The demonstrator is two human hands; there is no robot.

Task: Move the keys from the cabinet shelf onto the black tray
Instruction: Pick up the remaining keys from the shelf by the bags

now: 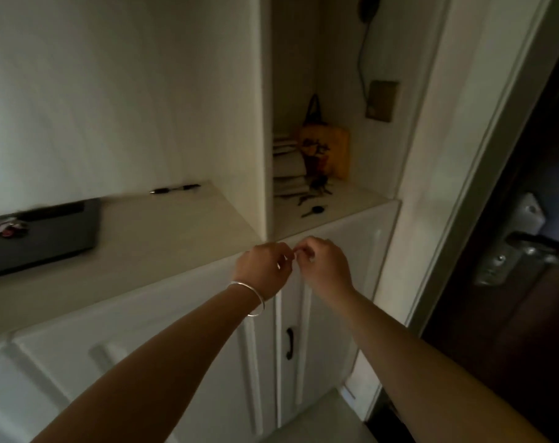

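A black-headed key [313, 211] lies on the right cabinet shelf [358, 203], with more dark keys [318, 190] behind it beside a stack of books. The black tray [57, 238] sits on the left counter and holds a small pinkish keyring bundle [6, 227]. My left hand [262, 268], with a silver bangle on the wrist, and my right hand [324, 263] meet in front of the shelf edge, fingers curled and fingertips touching. Whether something small is pinched between them I cannot tell.
A black pen [175, 188] lies at the back of the left counter. A yellow bag [327, 148] and stacked books [287, 167] fill the back of the right shelf. A vertical divider [265, 123] separates the two bays. A dark door with a metal handle [527, 244] stands at right.
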